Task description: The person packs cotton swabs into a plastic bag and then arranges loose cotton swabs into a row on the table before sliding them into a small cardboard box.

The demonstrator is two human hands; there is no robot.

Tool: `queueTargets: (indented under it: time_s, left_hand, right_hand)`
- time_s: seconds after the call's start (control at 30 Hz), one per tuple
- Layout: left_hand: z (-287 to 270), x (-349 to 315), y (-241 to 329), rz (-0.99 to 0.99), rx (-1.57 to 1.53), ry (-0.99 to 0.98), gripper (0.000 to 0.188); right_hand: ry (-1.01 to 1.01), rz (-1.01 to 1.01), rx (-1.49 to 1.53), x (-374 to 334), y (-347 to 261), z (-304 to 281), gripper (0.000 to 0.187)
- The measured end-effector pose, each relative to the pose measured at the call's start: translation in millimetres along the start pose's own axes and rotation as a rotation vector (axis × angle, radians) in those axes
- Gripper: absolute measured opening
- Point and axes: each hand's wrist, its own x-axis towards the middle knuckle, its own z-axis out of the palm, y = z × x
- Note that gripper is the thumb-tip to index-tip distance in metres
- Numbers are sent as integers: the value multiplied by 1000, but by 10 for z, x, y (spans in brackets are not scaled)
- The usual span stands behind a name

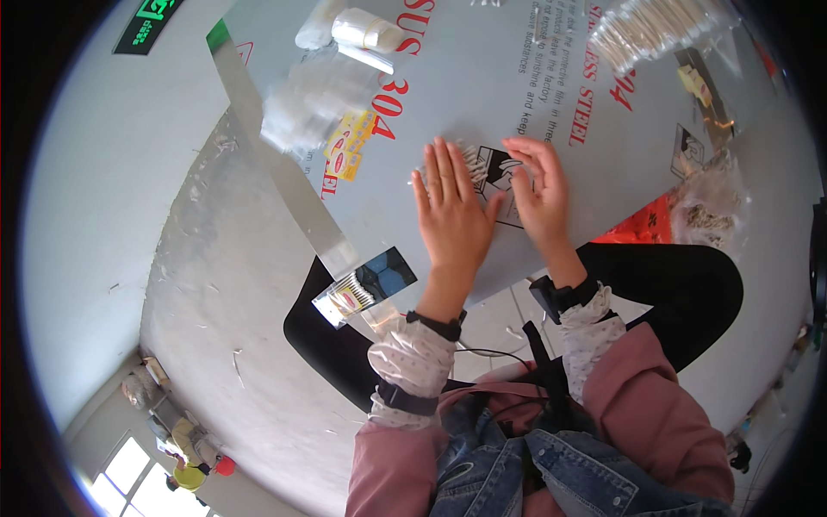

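Observation:
Palm down, my left hand lies flat with its fingers stretched out over a small pile of cotton swabs on the grey tabletop. White swab tips show past its fingers, and the rest of the pile is hidden beneath it. My right hand is just to the right of the pile, its fingers gently curved and the thumb apart, with nothing visible in it. At the near left table edge there is a clear pack of cotton swabs with a yellow label, beside a dark shiny rectangular piece.
Clear plastic bags and yellow label cards lie at the left, below a white wrapped roll-shaped thing. A large bag of cotton swabs sits far right. A red bag and a clear bag lie at the right edge.

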Motion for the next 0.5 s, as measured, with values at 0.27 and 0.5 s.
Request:
queueTargets:
  time_s: [0.27,0.5]
  left_hand:
    - [73,454,-145,-36,83,90,87]
    - [43,-249,272,-62,109,-62,89]
  right_hand:
    - [14,-86,-164,-5,26,-10,29]
    - [-12,-64,-193,-19,4,-23,24]
